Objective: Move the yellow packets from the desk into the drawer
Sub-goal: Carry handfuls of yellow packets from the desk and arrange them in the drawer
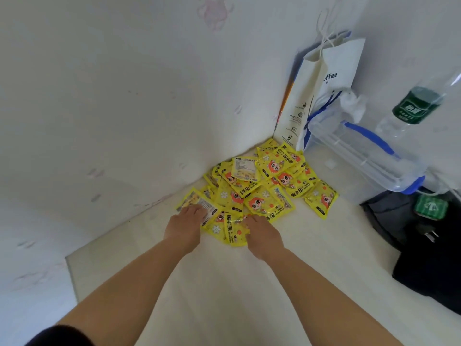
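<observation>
Head camera, wide-angle, looking down at desk (224, 283) corner.

Pale cream desk top (224, 290), smooth, set into a wall corner. Heap of glossy yellow foil packets (259, 188) with a red-haired cartoon figure lies on it, overlapping, reaching from the fingertips back to the corner. Beyond the fingers, right: white paper carrier bag (324, 96) standing upright, a clear plastic box with blue handle (361, 151) just beside it. Further right of the fingers: clear water bottle with green label (414, 106), and a black fabric bag (429, 258) at the desk's edge.
</observation>
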